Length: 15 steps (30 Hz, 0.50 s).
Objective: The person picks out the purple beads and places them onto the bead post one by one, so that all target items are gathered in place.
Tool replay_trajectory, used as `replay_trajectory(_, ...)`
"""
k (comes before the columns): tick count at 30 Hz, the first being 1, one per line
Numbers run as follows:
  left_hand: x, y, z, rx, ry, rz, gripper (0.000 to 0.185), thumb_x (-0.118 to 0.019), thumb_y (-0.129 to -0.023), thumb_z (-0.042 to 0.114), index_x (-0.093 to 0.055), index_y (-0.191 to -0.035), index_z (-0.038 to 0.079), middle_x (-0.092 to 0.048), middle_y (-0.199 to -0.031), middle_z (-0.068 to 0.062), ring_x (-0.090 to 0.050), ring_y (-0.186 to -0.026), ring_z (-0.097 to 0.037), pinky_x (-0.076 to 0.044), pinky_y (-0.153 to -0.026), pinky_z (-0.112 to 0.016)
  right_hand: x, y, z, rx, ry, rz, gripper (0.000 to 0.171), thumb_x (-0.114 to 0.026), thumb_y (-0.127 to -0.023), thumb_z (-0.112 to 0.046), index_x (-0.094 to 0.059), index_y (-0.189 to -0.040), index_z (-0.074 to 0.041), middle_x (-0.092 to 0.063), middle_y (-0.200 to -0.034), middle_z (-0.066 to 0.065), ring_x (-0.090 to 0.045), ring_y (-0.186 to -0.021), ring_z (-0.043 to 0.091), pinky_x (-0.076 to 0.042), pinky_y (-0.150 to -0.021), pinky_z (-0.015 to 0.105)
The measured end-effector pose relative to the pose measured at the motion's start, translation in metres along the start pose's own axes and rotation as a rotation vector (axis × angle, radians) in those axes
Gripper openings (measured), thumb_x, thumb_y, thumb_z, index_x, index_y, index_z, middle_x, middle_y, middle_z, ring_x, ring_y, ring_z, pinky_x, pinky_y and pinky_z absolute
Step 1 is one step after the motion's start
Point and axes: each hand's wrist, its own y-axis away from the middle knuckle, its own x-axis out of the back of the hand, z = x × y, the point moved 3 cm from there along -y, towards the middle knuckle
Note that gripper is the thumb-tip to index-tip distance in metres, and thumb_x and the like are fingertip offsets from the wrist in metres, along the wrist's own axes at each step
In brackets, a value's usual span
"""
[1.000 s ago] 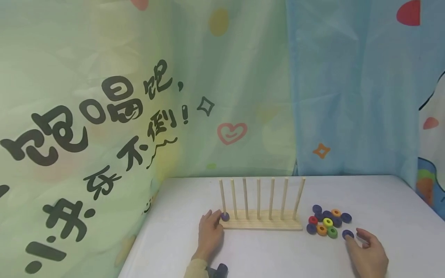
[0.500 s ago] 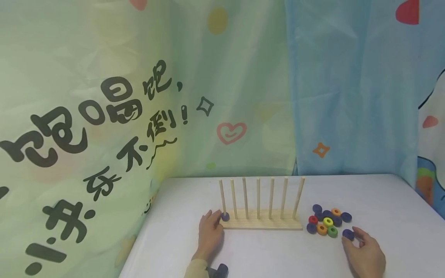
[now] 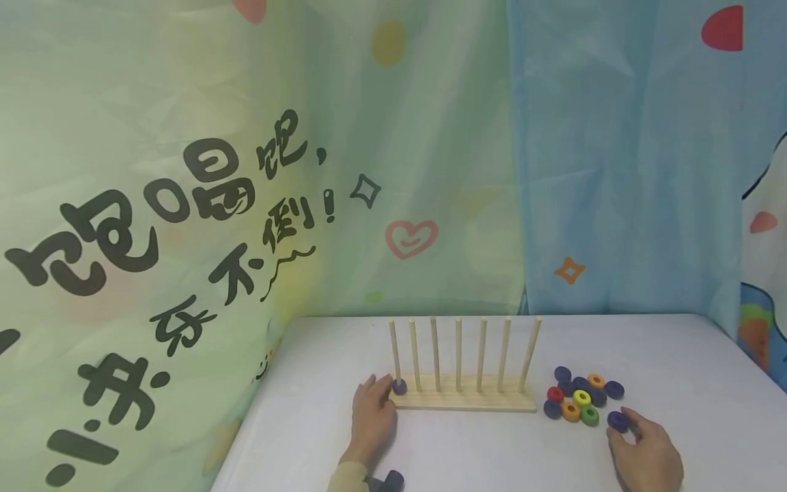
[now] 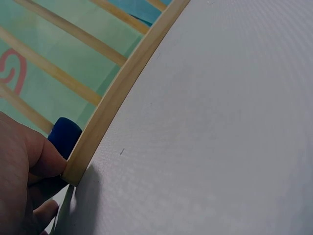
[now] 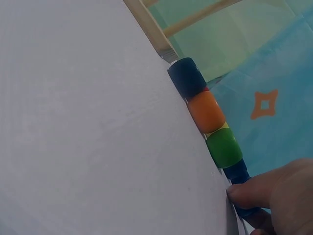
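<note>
A wooden peg board (image 3: 467,400) with several upright pegs stands on the table. One blue bead (image 3: 399,387) sits at the foot of its leftmost peg. My left hand (image 3: 373,415) holds the board's left end; in the left wrist view the thumb (image 4: 49,159) presses the base's end beside that bead, and part of the other fingers is hidden. To the right, my right hand (image 3: 648,454) pinches another blue bead (image 3: 617,421) between thumb and index finger, low at the table. In the right wrist view the hand partly covers this bead (image 5: 247,211).
Left of my right hand lies a cluster of loose beads: blue, a red one (image 3: 555,394), a yellow one (image 3: 581,398), orange ones (image 3: 571,411) and a green one (image 3: 590,415). The white table (image 3: 492,451) meets printed curtains at the back and left.
My right thumb and index finger have come together around the blue bead, after the thumb lay over it with the index finger apart. My left hand stays at the board's end.
</note>
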Motion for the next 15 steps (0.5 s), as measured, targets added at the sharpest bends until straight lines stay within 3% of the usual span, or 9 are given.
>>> replay_trajectory(10, 0.0004, -0.0002, 0.0006, -0.032, -0.009, 0.024, 0.044, -0.052, -0.076, 0.003, -0.058, -0.119, 0.007, -0.059, -0.121, -0.007, -0.038, -0.126, -0.032, -0.015, -0.109, -0.05, 0.0032, 0.0028, -0.0032, -0.006, 0.011, 0.022, 0.05, -0.057, -0.086, -0.017, -0.043, -0.131, -0.003, -0.041, -0.122, 0.026, -0.043, -0.105, 0.044, -0.04, -0.082, 0.055)
replay_trajectory(15, 0.0002, -0.0012, 0.001, -0.048, -0.009, 0.038, 0.044, -0.052, -0.075, 0.002, -0.059, -0.118, 0.006, -0.059, -0.12, -0.008, -0.039, -0.125, -0.034, -0.017, -0.108, -0.051, 0.0059, 0.0037, -0.0025, -0.038, -0.056, 0.057, 0.05, -0.057, -0.086, -0.02, -0.043, -0.131, -0.004, -0.046, -0.125, 0.025, -0.047, -0.1, 0.042, -0.041, -0.077, 0.051)
